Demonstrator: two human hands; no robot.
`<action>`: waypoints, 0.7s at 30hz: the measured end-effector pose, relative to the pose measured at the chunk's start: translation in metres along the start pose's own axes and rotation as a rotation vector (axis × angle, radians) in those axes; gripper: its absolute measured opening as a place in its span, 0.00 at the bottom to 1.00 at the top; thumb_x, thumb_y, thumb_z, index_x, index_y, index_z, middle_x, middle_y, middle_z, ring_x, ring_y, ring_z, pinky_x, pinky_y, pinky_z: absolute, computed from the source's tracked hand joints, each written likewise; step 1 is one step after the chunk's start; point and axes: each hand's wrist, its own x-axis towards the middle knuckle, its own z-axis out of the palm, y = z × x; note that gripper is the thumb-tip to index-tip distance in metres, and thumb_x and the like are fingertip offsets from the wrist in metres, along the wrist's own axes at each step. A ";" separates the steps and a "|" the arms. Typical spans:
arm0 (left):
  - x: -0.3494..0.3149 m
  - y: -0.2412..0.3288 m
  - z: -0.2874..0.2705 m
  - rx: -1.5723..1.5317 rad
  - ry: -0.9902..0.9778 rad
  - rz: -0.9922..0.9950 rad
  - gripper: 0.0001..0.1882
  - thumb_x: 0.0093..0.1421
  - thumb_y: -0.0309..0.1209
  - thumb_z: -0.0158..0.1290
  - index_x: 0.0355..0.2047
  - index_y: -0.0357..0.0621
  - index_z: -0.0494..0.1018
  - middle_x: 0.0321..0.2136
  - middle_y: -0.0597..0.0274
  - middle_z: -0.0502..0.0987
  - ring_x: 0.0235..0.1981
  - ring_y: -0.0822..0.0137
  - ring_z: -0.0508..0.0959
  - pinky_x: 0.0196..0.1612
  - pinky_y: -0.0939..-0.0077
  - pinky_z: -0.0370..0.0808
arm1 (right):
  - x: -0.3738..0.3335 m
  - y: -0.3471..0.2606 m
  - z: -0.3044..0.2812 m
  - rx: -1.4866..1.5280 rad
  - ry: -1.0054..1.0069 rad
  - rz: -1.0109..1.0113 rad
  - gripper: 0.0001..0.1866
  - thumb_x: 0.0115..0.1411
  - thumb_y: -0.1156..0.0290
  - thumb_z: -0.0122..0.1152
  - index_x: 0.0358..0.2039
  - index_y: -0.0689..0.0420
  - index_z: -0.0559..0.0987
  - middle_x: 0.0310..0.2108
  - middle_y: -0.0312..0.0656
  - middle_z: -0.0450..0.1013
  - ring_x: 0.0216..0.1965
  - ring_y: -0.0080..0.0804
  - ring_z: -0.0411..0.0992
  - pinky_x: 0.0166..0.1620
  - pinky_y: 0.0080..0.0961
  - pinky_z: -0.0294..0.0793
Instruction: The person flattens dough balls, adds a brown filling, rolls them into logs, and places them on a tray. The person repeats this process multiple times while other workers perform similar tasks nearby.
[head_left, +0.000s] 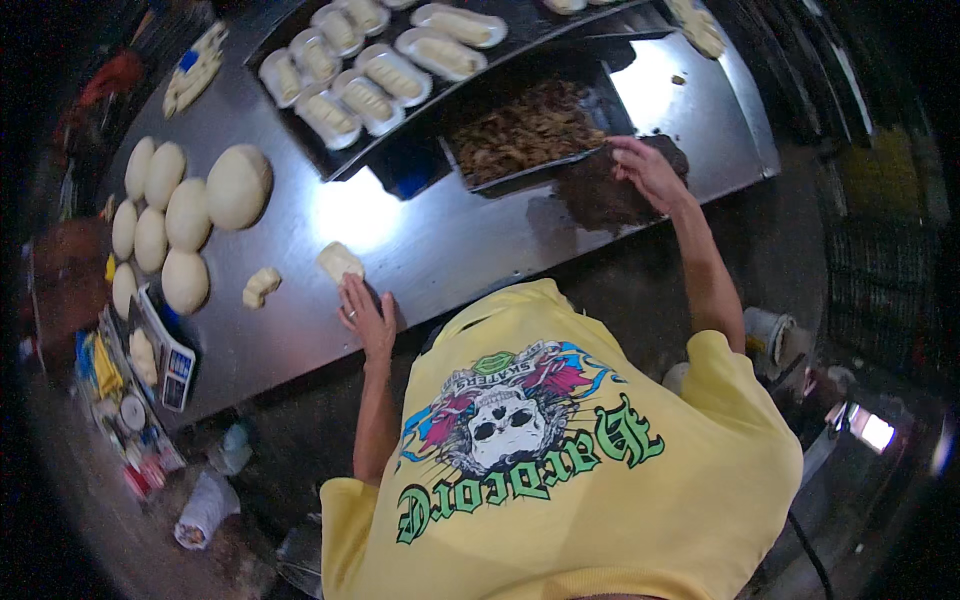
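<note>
One flattened piece of dough lies near the near edge of the steel surface, left of its middle. The left hand touches the dough's near end, its fingers stretched out and close together. The right hand is at the near right corner of a metal pan, its fingers loosely bent; whether they hold anything or touch the rim, I cannot tell.

There is one such pan, with brown chopped filling in it. Beside the flattened piece, toward the left edge, sits a small cluster of cut dough lumps, too merged to count. Eight dough balls stand along the left edge, one clearly the largest. One scale, with a lump of dough on it, is at the near left corner.

Toward the far edge, a dark tray carries at least nine shaped doughs in white cups, with more cut off by the frame. The pan stands between this tray and the near edge. A dark brown patch spreads under the right hand.

The balls are smooth, pale and rounded; the flattened piece is soft-cornered. The shaped doughs are oblong with ridged tops, the filling is coarse and clumpy, and the steel reflects bright glare.
</note>
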 end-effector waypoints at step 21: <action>0.031 -0.059 -0.051 -0.439 0.198 -0.063 0.22 0.66 0.33 0.52 0.60 0.46 0.71 0.55 0.52 0.75 0.57 0.51 0.73 0.62 0.51 0.63 | 0.086 0.031 0.479 -0.600 -0.475 -0.847 0.17 0.60 0.67 0.65 0.48 0.59 0.77 0.41 0.49 0.70 0.42 0.47 0.72 0.49 0.37 0.73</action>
